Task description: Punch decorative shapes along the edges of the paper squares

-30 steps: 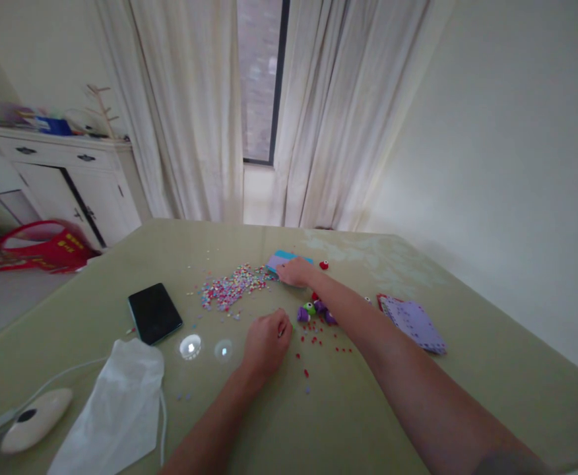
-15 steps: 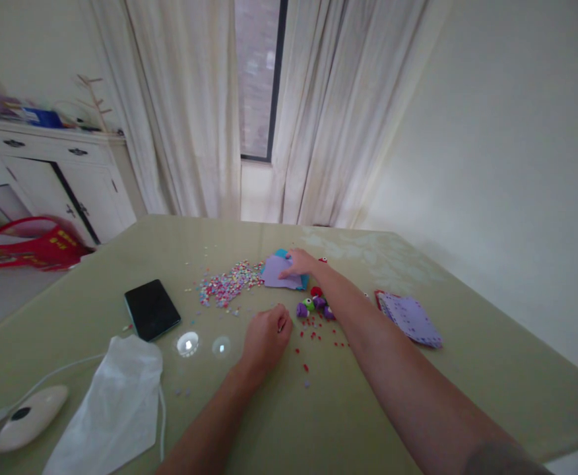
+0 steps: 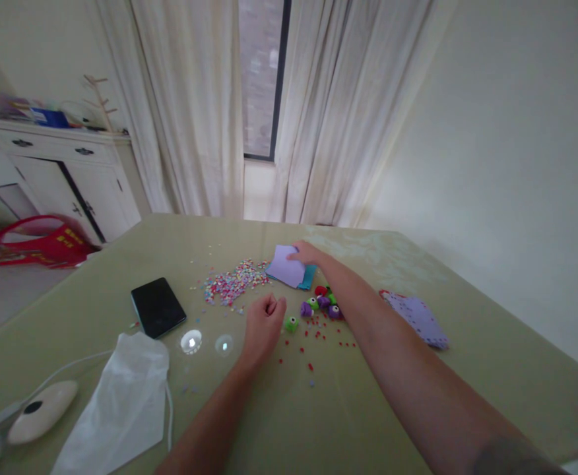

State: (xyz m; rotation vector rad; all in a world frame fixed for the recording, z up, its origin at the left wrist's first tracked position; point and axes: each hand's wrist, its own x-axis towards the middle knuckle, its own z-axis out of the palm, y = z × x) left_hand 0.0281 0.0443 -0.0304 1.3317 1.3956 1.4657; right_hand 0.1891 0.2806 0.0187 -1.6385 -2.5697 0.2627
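Note:
My right hand (image 3: 305, 255) reaches across the table, its fingers closed on the edge of a purple sheet (image 3: 284, 268), paper or thin foam. Teal sheets (image 3: 307, 278) lie under the purple one. My left hand (image 3: 264, 323) is curled in a loose fist on the table; what is inside it, if anything, is hidden. Just right of that fist sits a small green piece with an eye (image 3: 291, 324). Purple and green rolled pieces with eyes (image 3: 309, 308) cluster below my right forearm. Small red bits (image 3: 310, 367) are scattered in front of them.
A heap of multicoloured small pieces (image 3: 234, 282) spreads left of the sheets. A dark-screened tablet (image 3: 158, 307), a white cloth-like sheet (image 3: 121, 402) and a corded pale oval device (image 3: 43, 412) lie at left. Dotted purple sheets (image 3: 417, 318) lie right of my forearm.
The purple sheet has turned and shifted under my right hand, baring teal at its right. My left hand has moved slightly back and left, and the green piece beside it now shows.

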